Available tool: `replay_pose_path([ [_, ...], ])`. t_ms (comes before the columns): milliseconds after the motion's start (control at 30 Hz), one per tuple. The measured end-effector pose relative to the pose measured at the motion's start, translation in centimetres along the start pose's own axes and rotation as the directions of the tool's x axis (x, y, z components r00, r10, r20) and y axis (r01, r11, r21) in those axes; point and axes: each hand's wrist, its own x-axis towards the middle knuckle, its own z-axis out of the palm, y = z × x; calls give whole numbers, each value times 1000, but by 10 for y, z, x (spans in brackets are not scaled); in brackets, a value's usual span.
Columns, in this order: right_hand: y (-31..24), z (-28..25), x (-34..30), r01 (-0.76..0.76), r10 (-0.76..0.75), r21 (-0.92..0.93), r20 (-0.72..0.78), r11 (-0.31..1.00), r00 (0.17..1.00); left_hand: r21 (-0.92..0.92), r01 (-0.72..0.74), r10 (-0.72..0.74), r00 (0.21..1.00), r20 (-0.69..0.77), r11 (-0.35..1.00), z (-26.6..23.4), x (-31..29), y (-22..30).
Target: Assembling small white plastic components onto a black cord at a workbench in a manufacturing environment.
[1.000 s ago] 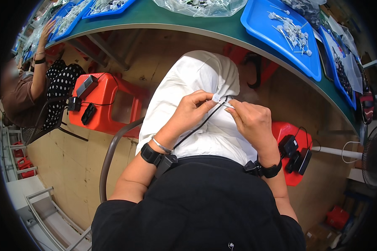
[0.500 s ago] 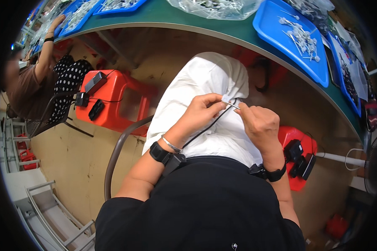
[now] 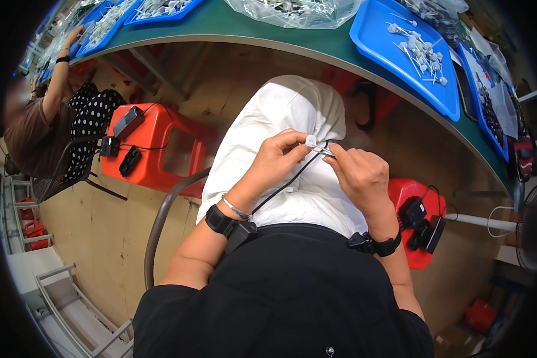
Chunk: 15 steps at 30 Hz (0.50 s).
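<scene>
My left hand point(image 3: 276, 160) pinches a small translucent white plastic piece point(image 3: 311, 141) between thumb and fingertips, above my lap. From the right, my right hand point(image 3: 359, 178) is closed on a thin metal tool point(image 3: 323, 150), whose slender prongs reach to the white piece; its exact kind is too small to make out. The fingers cover most of the tool. A black cord point(image 3: 286, 182) runs below both hands across the white trousers point(image 3: 244, 158).
Ahead curves a green table point(image 3: 221, 21) with a blue tray point(image 3: 373, 42) of white-headed pins and a clear plastic bag point(image 3: 292, 15). Red stools point(image 3: 155, 143) bearing black devices stand either side. A co-worker point(image 3: 36, 125) sits far left; a fan point(image 3: 530, 230) stands right.
The view has shifted slightly. The white piece is turned, its round end now facing up, and the right fingertips sit a little farther from it, with more of the metal showing.
</scene>
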Motion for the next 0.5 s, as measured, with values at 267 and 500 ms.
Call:
replay_pose_path([
  [267,-1,0,-1,22,-22,-58,-6,998,1000,-22,38,-38,999,7,999,1,-1,2],
  [500,0,2,0,5,-1,50,-81,999,997,-70,22,-21,999,25,997,1,-1,2],
])
